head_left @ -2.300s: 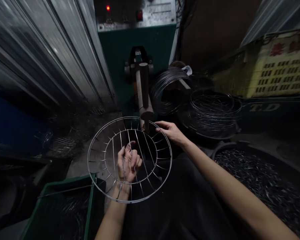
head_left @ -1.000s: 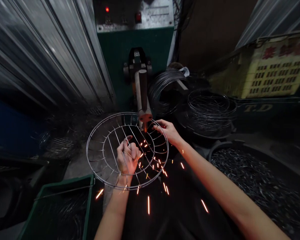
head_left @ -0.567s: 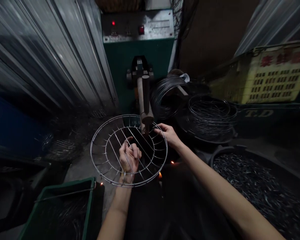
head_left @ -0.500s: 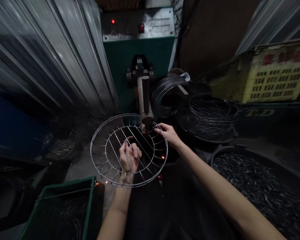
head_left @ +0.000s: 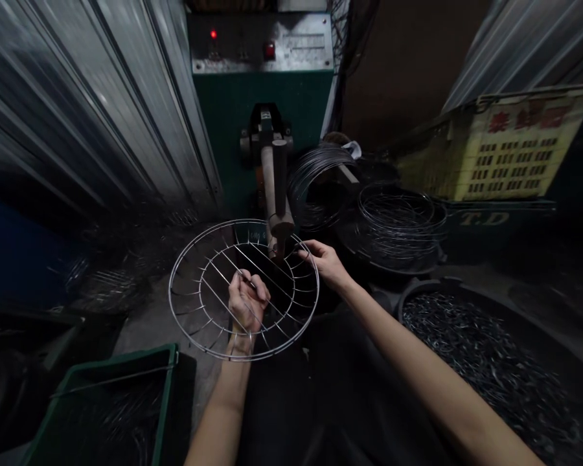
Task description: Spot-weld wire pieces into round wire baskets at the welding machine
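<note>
A round wire rack (head_left: 200, 291), with two ring outlines, short spokes and several straight crossbars, is held tilted below the spot welder's arm (head_left: 271, 184). My left hand (head_left: 247, 301) reaches from below, its fingers curled round a crossbar near the middle. At the rack's right edge, the thumb and fingers of my right hand (head_left: 326, 264) are closed in a pinch by the outer ring. Whether a small wire piece is also in that pinch is too dark to tell. The welder's tip (head_left: 276, 249) is at the rack's far right side, between the rings.
Behind stands the green machine body (head_left: 262, 90) with a lit red lamp. To the right are wire coils (head_left: 320, 171), stacked wire rings (head_left: 401, 223), a tub of small metal pieces (head_left: 480, 349) and a yellow crate (head_left: 510, 155). A green bin (head_left: 168, 388) is at lower left.
Orange sparks seen around the rack earlier are gone. The whole view has shifted slightly, with most things a little further left. My left fingers have curled further in around the crossbar.
</note>
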Motion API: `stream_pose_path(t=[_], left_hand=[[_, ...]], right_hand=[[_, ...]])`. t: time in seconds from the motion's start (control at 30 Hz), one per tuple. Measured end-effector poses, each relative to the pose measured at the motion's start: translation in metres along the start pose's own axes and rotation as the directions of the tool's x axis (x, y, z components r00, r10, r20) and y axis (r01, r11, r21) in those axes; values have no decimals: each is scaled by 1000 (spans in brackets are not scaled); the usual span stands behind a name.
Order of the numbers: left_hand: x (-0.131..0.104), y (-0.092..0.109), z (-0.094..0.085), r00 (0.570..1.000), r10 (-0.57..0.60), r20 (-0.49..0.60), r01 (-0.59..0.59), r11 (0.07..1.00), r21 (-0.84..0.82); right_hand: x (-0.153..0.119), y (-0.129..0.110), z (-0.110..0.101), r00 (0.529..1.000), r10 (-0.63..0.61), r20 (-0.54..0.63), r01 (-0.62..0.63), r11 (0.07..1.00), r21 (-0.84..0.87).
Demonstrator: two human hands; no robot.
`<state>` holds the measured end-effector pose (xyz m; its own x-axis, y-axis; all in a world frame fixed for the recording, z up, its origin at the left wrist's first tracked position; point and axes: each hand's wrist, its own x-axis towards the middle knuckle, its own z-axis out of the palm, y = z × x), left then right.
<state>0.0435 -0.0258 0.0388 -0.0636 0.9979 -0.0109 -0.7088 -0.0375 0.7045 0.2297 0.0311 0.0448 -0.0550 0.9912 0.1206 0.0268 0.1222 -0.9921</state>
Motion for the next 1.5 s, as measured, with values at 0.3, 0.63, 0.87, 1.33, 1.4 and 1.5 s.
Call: stream_pose_path(t=[0.3,0.63,0.87,1.33,1.4,1.5], left_hand=[[3,4,0,1000,14,-25,-14,1000,-7],[6,6,-9,995,-32,92,28,999,39],[7,-5,-5,992,109,-70,-107,994,30],[11,-5,-6,987,142,-70,-139,989,50],[13,-1,-8,992,119,-37,-118,992,35],[14,2,-10,998,52,26,-53,998,26]], right_hand=[[18,1,14,999,-24,38,24,1000,-9],[-20,9,-12,999,40,-24,-40,999,-24],[-16,1,2,1000,10,-30,-11,999,-40],[3,-2,14,1000,-8,-20,8,1000,-29],[2,-1,13,1000,9,-23,-9,1000,-4],[-8,0,7,1000,12,-29,-12,1000,15]])
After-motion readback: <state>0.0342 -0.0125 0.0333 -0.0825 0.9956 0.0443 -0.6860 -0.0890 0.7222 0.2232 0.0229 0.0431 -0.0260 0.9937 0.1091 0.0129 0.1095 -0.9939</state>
